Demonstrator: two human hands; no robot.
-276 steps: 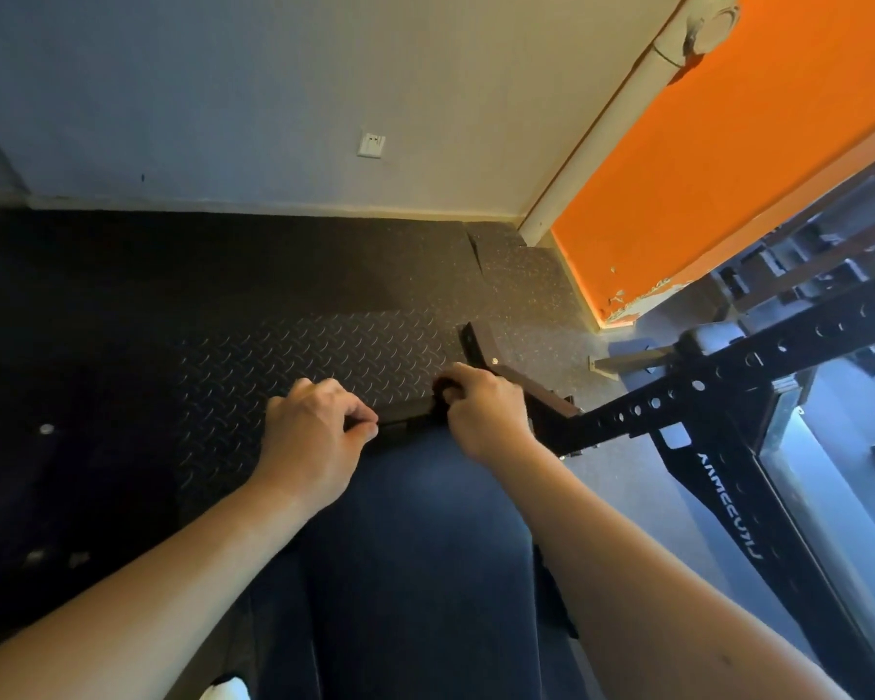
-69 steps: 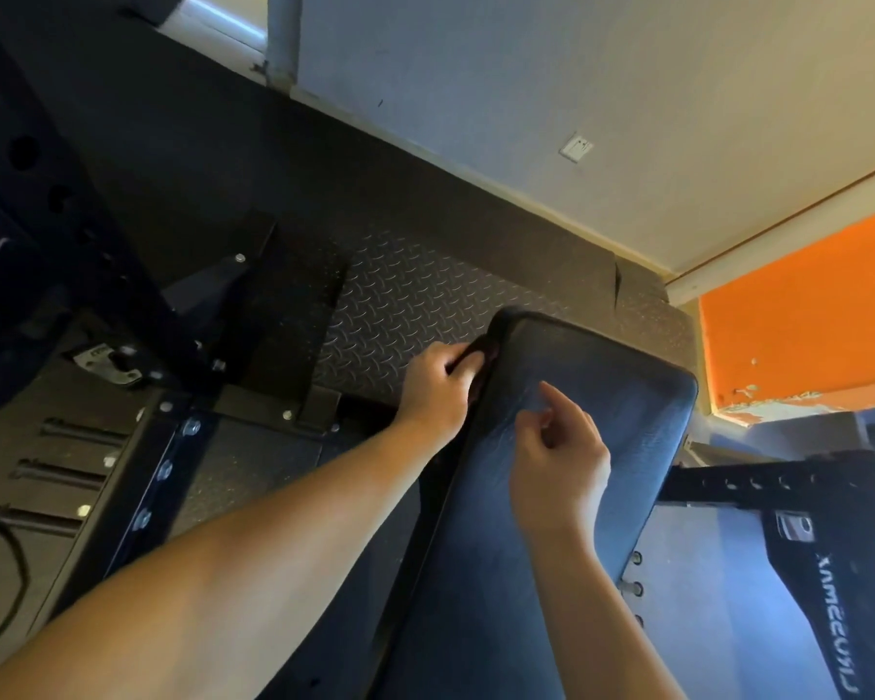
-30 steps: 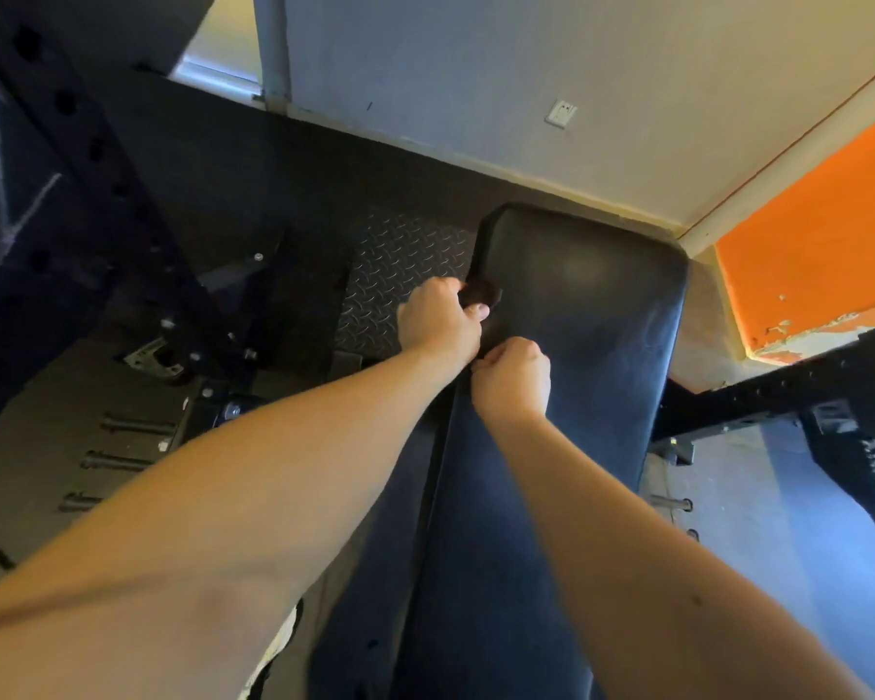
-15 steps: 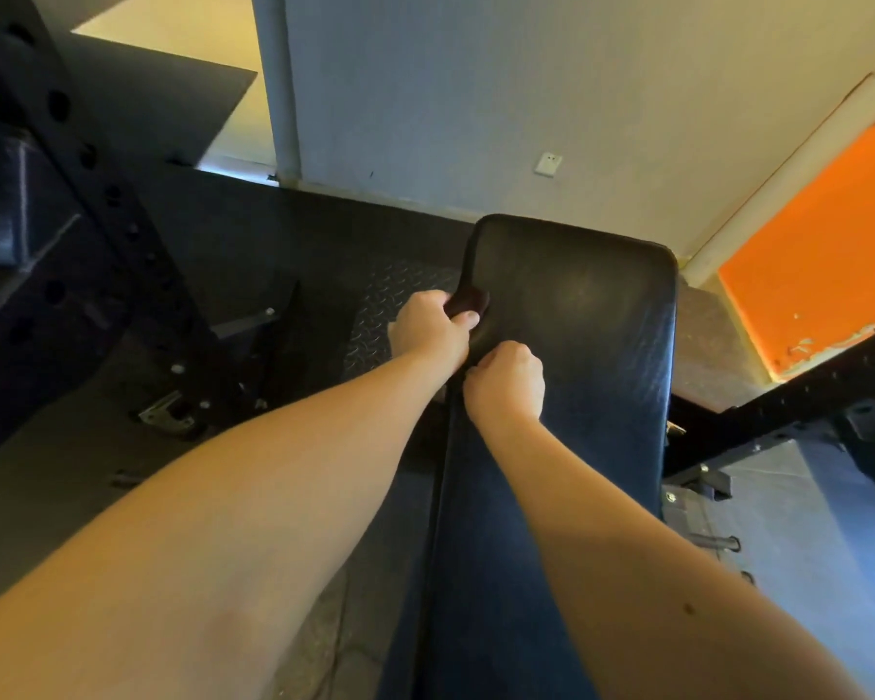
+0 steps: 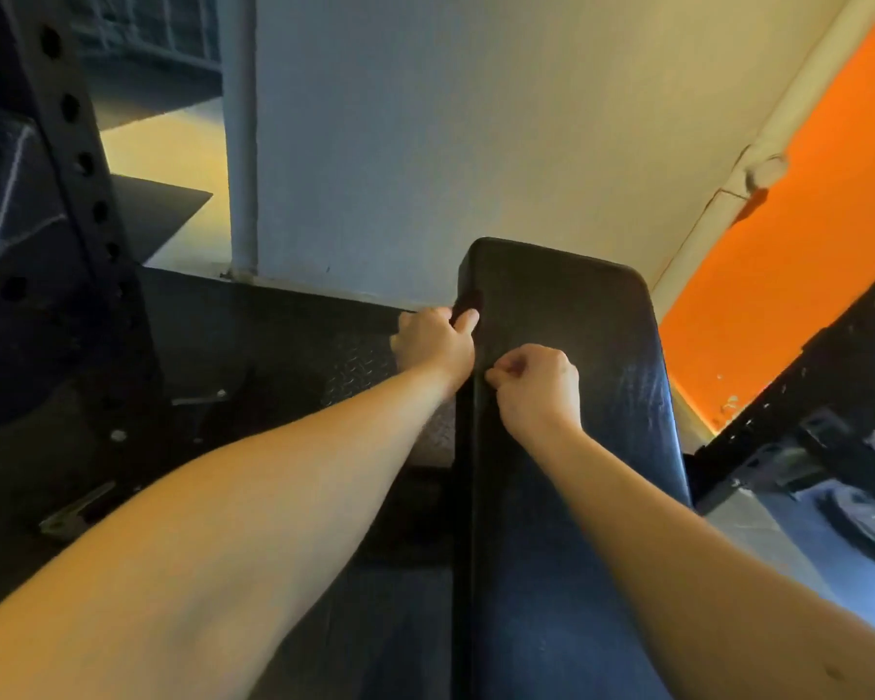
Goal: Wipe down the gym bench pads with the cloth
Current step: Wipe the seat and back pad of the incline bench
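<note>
A long black bench pad (image 5: 567, 447) runs away from me, tilted up toward the wall. My left hand (image 5: 435, 341) grips a dark cloth (image 5: 468, 305) against the pad's left edge near the top, thumb on the pad face. Just below it, my right hand (image 5: 536, 384) lies on the pad with curled fingers, thumb and forefinger pinching at the same left edge. What it pinches looks like the cloth's lower end, which is hard to tell from the dark pad.
A black rack upright with holes (image 5: 72, 159) stands at the left. Diamond-plate flooring (image 5: 359, 366) lies beside the pad. Another black frame member (image 5: 804, 396) crosses at the right under an orange wall (image 5: 804, 194). A grey wall (image 5: 425, 144) is behind the pad.
The view has tilted up, showing more of the wall. Both hands have stayed at the pad's left edge, the left hand slightly higher along it than before.
</note>
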